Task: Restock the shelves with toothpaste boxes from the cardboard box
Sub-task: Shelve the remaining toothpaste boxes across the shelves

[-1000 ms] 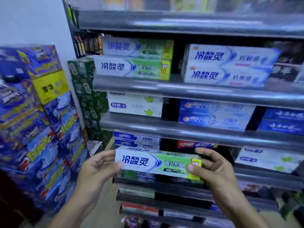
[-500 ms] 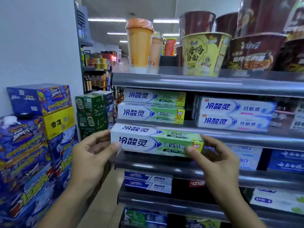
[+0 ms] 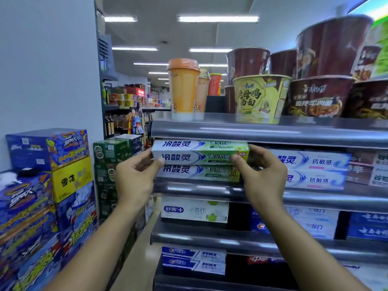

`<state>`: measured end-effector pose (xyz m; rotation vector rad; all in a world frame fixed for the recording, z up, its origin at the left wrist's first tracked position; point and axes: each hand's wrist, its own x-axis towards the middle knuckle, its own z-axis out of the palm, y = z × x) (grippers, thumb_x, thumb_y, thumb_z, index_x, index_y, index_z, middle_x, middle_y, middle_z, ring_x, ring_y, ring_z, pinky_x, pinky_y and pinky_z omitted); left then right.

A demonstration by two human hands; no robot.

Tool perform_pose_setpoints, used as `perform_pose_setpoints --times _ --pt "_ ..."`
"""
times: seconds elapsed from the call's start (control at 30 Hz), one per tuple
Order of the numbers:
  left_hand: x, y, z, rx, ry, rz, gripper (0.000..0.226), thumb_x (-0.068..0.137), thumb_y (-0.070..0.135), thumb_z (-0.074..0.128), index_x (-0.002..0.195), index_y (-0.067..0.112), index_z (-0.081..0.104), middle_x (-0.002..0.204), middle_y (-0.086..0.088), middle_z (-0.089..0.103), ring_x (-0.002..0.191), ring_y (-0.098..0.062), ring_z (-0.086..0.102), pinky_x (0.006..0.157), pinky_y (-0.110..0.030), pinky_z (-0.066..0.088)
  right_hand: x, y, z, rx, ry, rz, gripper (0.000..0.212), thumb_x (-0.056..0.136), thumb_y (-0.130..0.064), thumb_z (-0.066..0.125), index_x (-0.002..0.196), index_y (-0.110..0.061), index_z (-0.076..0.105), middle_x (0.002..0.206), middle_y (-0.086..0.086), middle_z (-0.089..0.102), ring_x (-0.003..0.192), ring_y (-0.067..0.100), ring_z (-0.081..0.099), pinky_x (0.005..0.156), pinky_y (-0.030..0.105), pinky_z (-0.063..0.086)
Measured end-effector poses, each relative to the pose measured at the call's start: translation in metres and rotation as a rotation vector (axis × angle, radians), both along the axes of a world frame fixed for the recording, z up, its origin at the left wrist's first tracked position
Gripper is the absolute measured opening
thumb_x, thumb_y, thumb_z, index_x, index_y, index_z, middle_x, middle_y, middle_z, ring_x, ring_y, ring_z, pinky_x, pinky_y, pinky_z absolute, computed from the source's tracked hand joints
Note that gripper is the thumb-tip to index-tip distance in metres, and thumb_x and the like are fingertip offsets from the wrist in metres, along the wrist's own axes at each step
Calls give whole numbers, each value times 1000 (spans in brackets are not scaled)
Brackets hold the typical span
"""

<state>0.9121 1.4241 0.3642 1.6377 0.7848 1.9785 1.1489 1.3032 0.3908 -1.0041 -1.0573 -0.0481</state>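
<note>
I hold a white-and-green toothpaste box (image 3: 199, 153) level in front of the second shelf (image 3: 210, 191). My left hand (image 3: 134, 179) pinches its left end and my right hand (image 3: 264, 175) pinches its right end. The box sits at the height of the top of a stack of matching green boxes (image 3: 197, 172) on that shelf. To the right lie white-and-blue toothpaste boxes (image 3: 310, 169). The cardboard box is out of view.
Instant noodle bowls (image 3: 260, 97) and drink cups (image 3: 183, 89) stand on the top shelf. Lower shelves hold more toothpaste boxes (image 3: 195, 210). Stacked blue and yellow cartons (image 3: 42, 185) and green cartons (image 3: 111, 164) stand at the left against a white wall.
Both hands have lifted the toothpaste box from below the shelf edge up to the top of the green stack. My view has tilted upward.
</note>
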Motion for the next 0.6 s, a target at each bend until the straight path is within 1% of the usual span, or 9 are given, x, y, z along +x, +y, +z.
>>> perform_pose_setpoints --times 0.1,0.17,0.2,0.23,0.3,0.33,0.4,0.53,0.6 --pt "4 11 5 -16 -19 11 36 82 22 87 117 24 78 100 18 78 94 -4 75 82 -18 59 2 11 6 -23 16 -79 23 79 -32 87 94 -36 70 86 -26 72 78 -3 69 65 8 51" --pt "9 16 5 -58 -31 27 34 83 25 86 116 22 79 99 14 79 93 -4 76 83 -24 61 1 19 8 -93 -36 -159 14 82 -38 83 82 -35 69 78 -21 71 74 1 68 61 9 49" --pt "12 17 3 -87 -29 51 35 82 28 87 116 20 79 98 13 79 91 -2 75 83 -26 62 2 22 6 -146 -79 -197 12 85 -40 80 83 -32 71 72 -16 69 72 5 66 58 10 48" --pt "15 18 2 -114 -21 84 38 81 33 87 116 19 78 96 14 78 89 3 74 83 -25 62 1 24 3 -206 -116 -225 12 88 -40 76 91 -29 73 69 -14 68 69 7 65 57 13 48" --pt "16 22 -2 -144 -8 130 44 79 40 88 116 19 78 92 21 74 83 11 70 77 -16 59 0 25 -1 -280 -174 -260 22 92 -39 71 108 -24 73 71 -13 67 66 7 63 60 27 54" --pt "16 23 -2 -156 -5 138 45 78 42 88 115 19 78 89 24 73 81 14 69 72 -10 56 1 25 0 -291 -194 -272 22 92 -38 71 109 -23 72 72 -14 66 66 5 62 61 30 55" --pt "15 25 -1 -176 0 146 45 76 47 88 111 20 79 80 28 69 78 16 67 65 -2 50 0 24 1 -312 -213 -285 16 92 -35 72 104 -25 73 73 -18 65 67 1 62 60 27 54" --pt "16 23 -4 -202 5 168 47 76 52 86 109 19 80 80 25 69 78 17 66 71 -9 52 -3 20 4 -354 -218 -265 10 93 -32 72 100 -25 71 80 -18 67 75 5 65 72 38 61" --pt "16 20 -3 -204 5 157 47 79 49 85 113 18 79 85 23 70 80 16 67 73 -9 52 -4 17 5 -356 -206 -255 19 93 -28 72 110 -20 72 86 -15 69 82 7 66 80 37 60"
